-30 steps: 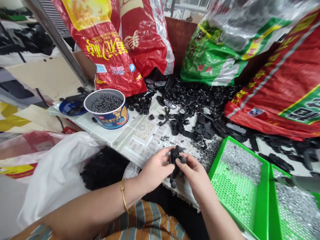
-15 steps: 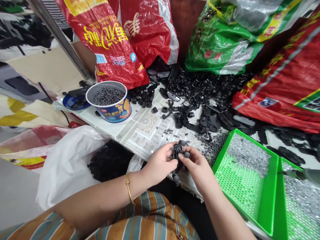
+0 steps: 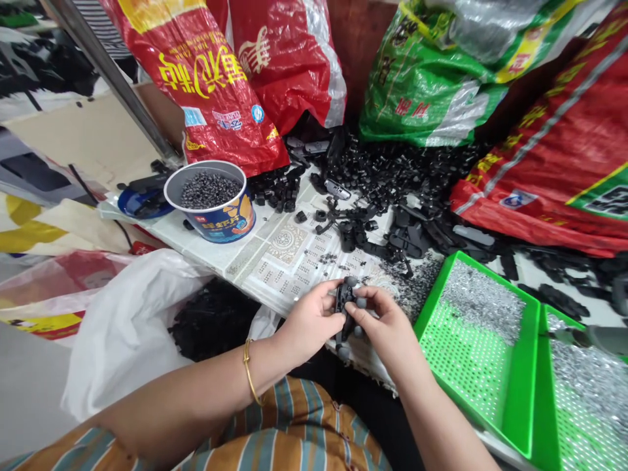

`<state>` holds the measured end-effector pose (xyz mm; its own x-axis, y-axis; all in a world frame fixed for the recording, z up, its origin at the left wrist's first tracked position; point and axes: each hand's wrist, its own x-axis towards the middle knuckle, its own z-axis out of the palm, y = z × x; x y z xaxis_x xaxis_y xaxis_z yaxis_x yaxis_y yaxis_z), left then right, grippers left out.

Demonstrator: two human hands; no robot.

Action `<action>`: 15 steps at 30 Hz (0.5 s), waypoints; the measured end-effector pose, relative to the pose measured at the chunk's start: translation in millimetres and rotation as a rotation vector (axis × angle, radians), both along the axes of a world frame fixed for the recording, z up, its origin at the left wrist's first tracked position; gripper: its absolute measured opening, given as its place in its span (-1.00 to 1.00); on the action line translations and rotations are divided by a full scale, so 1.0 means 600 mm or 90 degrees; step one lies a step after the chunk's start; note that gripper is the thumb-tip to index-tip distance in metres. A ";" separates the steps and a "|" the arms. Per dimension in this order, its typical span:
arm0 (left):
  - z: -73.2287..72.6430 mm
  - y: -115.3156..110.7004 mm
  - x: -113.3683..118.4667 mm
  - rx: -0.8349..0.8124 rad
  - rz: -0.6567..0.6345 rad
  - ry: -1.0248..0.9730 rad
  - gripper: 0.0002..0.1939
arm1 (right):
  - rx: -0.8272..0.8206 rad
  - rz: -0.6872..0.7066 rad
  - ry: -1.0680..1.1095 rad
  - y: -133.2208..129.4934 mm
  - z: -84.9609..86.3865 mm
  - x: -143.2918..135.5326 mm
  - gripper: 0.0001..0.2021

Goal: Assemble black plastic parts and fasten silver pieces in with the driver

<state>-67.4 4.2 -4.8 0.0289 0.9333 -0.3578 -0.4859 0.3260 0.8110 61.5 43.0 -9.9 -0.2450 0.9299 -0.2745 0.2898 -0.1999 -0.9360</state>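
Note:
A black plastic assembly (image 3: 346,314) with rounded grey knobs is held between both hands, just above the table's front edge. My left hand (image 3: 314,318) grips its left side, thumb across the front. On its right side, my right hand (image 3: 381,318) has thumb and fingertips closed on the assembly, near a grey knob. Whether a smaller piece sits under the right fingertips is hidden. Tiny dark bits (image 3: 338,258) lie on the patterned tabletop (image 3: 284,242) beyond the hands.
Green perforated trays (image 3: 471,366) of small silvery pieces stand at right. A tub (image 3: 210,203) of small dark pieces is at left. Black plastic parts (image 3: 387,176) are heaped before red (image 3: 196,85) and green (image 3: 426,85) sacks. A white bag (image 3: 127,327) hangs left below the table.
The whole view has shifted slightly, so the table items appear a little further left. Both hands keep hold of the assembly, which is turned a little, with the right fingers slightly shifted.

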 end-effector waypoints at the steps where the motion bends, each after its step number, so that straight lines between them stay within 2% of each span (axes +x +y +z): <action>1: 0.001 0.000 -0.001 -0.011 0.004 0.002 -0.46 | -0.010 0.021 0.003 0.002 0.002 0.001 -0.74; 3: 0.002 0.002 -0.004 -0.045 0.005 0.005 -0.49 | -0.011 0.099 -0.018 0.017 0.011 0.009 -0.78; 5: 0.004 0.006 -0.009 -0.082 0.000 0.009 -0.50 | 0.057 0.154 -0.110 0.048 0.026 0.025 -0.80; 6: 0.005 0.007 -0.011 -0.098 0.002 0.011 -0.50 | 0.122 0.149 -0.179 0.070 0.034 0.035 -0.81; 8: 0.007 0.009 -0.014 -0.118 0.009 0.007 -0.51 | 0.317 0.059 -0.355 0.120 0.045 0.058 -0.80; 9: 0.008 0.009 -0.015 -0.122 0.008 0.000 -0.52 | 0.353 0.028 -0.391 0.146 0.048 0.068 -0.76; 12: 0.010 0.009 -0.015 -0.126 -0.003 -0.031 -0.56 | 0.378 -0.002 -0.436 0.205 0.047 0.088 -0.69; 15: 0.012 0.010 -0.016 -0.126 -0.001 -0.043 -0.57 | 0.367 -0.015 -0.443 0.224 0.044 0.094 -0.77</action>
